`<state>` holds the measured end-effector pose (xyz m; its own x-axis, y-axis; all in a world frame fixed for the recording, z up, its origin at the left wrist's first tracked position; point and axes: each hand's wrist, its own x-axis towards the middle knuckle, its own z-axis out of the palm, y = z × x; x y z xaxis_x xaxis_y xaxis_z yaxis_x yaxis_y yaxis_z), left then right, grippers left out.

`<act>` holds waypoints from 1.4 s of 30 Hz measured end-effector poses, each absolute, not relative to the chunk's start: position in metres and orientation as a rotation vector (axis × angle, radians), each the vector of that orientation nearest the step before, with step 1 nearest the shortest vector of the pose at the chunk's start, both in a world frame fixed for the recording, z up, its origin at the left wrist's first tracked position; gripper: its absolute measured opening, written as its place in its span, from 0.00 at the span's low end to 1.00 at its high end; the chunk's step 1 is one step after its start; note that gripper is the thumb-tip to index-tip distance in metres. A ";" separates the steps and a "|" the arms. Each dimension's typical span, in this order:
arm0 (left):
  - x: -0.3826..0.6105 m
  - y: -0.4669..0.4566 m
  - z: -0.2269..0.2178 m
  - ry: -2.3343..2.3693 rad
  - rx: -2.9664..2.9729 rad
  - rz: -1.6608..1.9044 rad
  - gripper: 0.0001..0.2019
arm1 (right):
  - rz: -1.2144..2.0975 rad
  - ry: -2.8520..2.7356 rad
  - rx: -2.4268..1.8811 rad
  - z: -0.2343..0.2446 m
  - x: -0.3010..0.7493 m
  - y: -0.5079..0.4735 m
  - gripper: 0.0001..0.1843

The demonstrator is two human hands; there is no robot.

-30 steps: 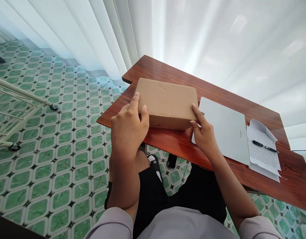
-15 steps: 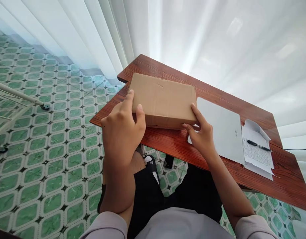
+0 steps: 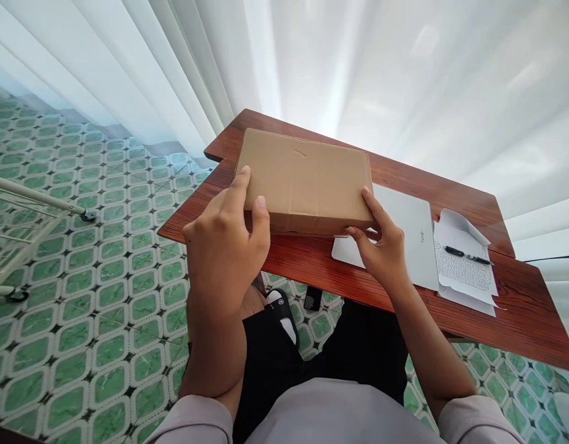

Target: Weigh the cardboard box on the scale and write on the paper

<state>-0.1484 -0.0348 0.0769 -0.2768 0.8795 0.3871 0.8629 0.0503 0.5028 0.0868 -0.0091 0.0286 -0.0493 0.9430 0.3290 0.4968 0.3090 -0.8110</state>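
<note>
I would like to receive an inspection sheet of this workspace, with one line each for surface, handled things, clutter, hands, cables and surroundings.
Surface: brown wooden table, grain visible.
Handled things: cardboard box, small mark on top.
Clutter: closed silver laptop, partly hidden; written papers with a pen on top.
Hands: left hand grips the box's left end; right hand its near right corner.
Cables: none certain; thin dark line at right, unidentifiable.
Surroundings: white curtain, green-tiled floor, wheeled rack at left, dark object on the floor.
</note>
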 end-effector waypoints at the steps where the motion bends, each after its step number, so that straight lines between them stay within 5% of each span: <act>1: -0.145 -0.034 0.079 2.252 1.887 1.044 0.27 | 0.618 -1.677 -1.320 0.030 0.091 -0.010 0.37; 42: 0.012 0.007 0.085 1.635 2.016 0.756 0.28 | 0.393 -1.373 -1.515 0.017 0.277 -0.050 0.31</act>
